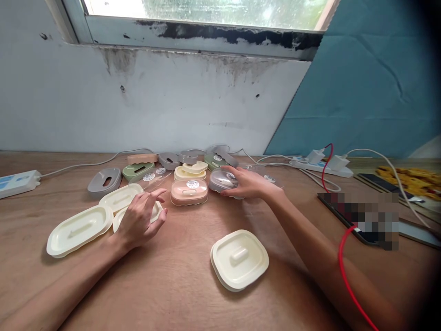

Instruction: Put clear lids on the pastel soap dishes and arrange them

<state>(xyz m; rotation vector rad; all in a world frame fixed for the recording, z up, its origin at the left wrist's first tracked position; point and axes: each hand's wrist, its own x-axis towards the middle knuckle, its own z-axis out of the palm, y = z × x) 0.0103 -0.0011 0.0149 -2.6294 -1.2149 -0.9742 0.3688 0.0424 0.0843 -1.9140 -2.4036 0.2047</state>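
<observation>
My left hand [141, 216] hovers over or rests on a cream oblong lid [156, 212], its fingers loosely bent and apart; contact is hard to judge. Two more cream pieces, a lid [121, 196] and a larger lidded one [79, 230], lie beside it. At the back centre my right hand [246, 181] has fingers and thumb around a grey soap box [220, 180] with a clear cover. Left of that stands a pink soap box [189, 192] under a clear, stickered cover. A cream squarish lid [240, 258] with a raised bar lies in front.
Behind are grey [104, 181], green [138, 171] and cream soap box parts [190, 172], with clear covers [156, 177]. A power strip [19, 183] sits left, another [322, 165] right. A red cable [354, 289] crosses over my right forearm near a dark phone-like device [354, 220].
</observation>
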